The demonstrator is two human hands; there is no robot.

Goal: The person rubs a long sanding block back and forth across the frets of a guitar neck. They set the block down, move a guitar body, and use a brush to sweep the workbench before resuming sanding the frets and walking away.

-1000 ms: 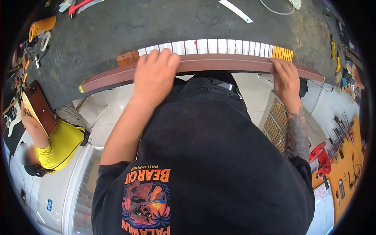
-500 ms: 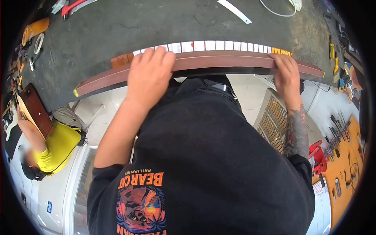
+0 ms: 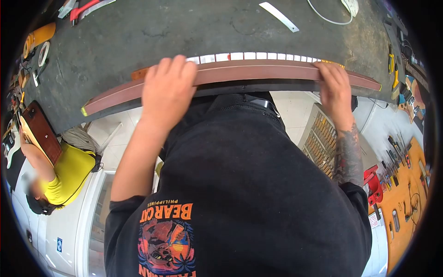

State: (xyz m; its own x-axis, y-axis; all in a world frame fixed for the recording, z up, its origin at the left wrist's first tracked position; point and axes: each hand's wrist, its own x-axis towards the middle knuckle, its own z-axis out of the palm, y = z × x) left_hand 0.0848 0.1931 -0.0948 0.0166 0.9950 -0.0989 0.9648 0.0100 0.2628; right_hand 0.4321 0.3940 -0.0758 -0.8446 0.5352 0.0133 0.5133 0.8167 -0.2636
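Note:
A long reddish-brown beam (image 3: 258, 71) with yellow-green ends lies along the near edge of the dark workbench (image 3: 184, 27). Behind it shows a guitar-like neck with white blocks between its frets (image 3: 236, 56) and an orange-brown end piece (image 3: 139, 74); the beam hides part of it. My left hand (image 3: 170, 90) is wrapped over the beam left of the middle, fingers together on its far side. Toward the right end, my right hand (image 3: 334, 90) grips the same beam, fingertips over its top.
A white strip (image 3: 279, 17) and a white cable (image 3: 323, 17) lie at the back. Orange tape (image 3: 42, 34) and a tape roll (image 3: 44, 53) sit at left. A person in yellow (image 3: 76, 173) holds a brown guitar body (image 3: 44, 134). Tools hang on an orange board (image 3: 401, 207).
My left hand and the beam's left end have moved slightly left and toward me. The beam now covers more of the white-blocked neck. My right hand has shifted slightly left.

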